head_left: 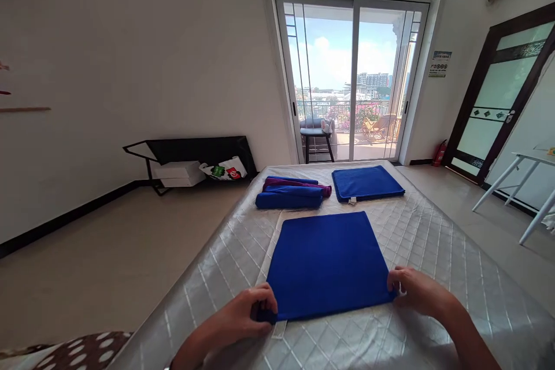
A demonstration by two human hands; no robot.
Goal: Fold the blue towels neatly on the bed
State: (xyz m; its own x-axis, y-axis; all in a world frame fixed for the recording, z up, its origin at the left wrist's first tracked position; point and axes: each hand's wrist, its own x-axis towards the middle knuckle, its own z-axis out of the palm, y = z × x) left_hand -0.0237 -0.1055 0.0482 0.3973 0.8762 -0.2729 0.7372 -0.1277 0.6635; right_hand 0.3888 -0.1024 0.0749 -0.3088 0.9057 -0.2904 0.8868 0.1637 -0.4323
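A blue towel (327, 263) lies flat, folded into a square, on a silver quilted mattress (433, 254) in front of me. My left hand (247, 318) pinches its near left corner, fingers closed on the cloth. My right hand (414, 289) pinches its near right corner the same way. Farther back lie rolled blue and purple towels (290, 192) on the left and another flat folded blue towel (366, 182) on the right.
A black frame with white boxes and a bag (195, 165) leans on the left wall. Glass sliding doors (353, 78) open onto a balcony with chairs. A white table (526, 176) stands at right, a red fire extinguisher (439, 153) by the dark door.
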